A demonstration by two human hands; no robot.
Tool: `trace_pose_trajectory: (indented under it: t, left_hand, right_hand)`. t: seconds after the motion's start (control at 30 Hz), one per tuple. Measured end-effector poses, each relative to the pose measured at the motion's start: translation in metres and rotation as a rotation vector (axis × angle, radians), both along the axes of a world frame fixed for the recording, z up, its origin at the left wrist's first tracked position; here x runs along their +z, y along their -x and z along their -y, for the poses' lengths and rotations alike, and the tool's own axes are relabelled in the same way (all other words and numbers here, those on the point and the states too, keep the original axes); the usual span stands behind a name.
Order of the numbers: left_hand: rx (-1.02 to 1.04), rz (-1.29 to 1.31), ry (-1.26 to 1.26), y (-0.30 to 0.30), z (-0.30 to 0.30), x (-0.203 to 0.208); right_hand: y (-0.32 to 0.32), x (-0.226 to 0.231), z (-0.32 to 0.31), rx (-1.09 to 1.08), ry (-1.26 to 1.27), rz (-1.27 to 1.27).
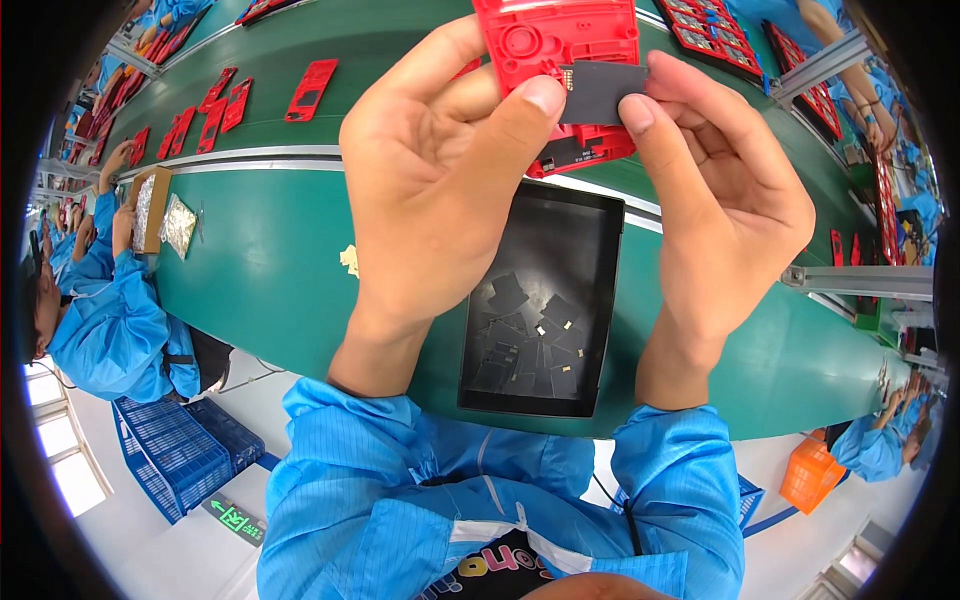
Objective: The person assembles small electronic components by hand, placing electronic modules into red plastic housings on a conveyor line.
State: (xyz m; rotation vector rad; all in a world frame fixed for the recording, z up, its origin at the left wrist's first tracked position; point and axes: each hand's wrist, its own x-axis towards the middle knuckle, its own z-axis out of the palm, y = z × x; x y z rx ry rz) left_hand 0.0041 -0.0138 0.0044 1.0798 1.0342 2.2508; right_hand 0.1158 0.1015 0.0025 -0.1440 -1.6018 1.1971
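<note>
My left hand (425, 185) is closed round a red plastic housing (590, 35) with moulded ribs and a round recess, held up over the table. Its thumb presses near the gold contacts at the left end of a thin dark grey rectangular card (607, 90). My right hand (725, 195) pinches that card at its right end, between thumb and fingers. The card lies across the front of the housing and hides its middle. Below my hands stands a black tray (612, 255) holding several similar dark cards (540, 345), some showing small gold contacts.
Red housings (313, 90) lie on the green surface beyond the metal rail. A cardboard box (152, 210) and a clear bag (179, 226) sit at the left, beside a co-worker in blue (120, 320). Blue crates (175, 455) and an orange crate (815, 472) stand below the table.
</note>
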Motion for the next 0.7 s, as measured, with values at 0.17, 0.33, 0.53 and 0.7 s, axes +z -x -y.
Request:
trace_pose_trajectory:
  t: [0.17,0.33,0.53,0.7]
  left_hand:
    - [0.01,-0.015,0.003,0.0,0.0,0.001]
    - [0.022,0.003,0.008,0.0,0.001,-0.001]
    - [-0.008,0.018,-0.024,0.001,-0.003,-0.002]
    - [0.02,0.037,-0.001,0.004,-0.001,-0.002]
  right_hand:
    - [0.001,-0.001,-0.003,0.023,-0.004,-0.044]
    - [0.001,-0.002,-0.002,0.008,-0.083,-0.054]
    - [0.01,-0.008,0.011,-0.183,-0.258,0.035]
    - [0.018,-0.014,0.016,-0.27,-0.337,0.003]
